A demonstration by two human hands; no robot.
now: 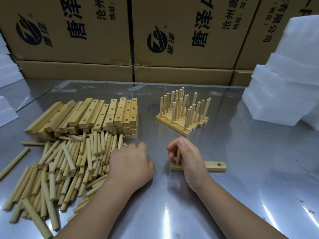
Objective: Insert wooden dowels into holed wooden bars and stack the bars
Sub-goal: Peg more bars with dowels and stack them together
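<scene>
A holed wooden bar (213, 166) lies flat on the steel table in front of me, one empty hole showing near its right end. My right hand (187, 156) pinches an upright dowel (178, 155) standing on the bar's left part, thumb on top. My left hand (132, 163) rests on the right edge of a loose heap of dowels (65, 168), its fingers curled into the pile; what they hold is hidden. Behind the heap sits a stack of holed bars (96, 114). Finished bars with upright dowels (183, 111) stand side by side at the back right.
Cardboard boxes (131, 40) line the far edge of the table. White foam blocks (290, 80) are piled at the right, more foam (6, 73) at the left. A stray dowel (14, 163) lies apart at the far left.
</scene>
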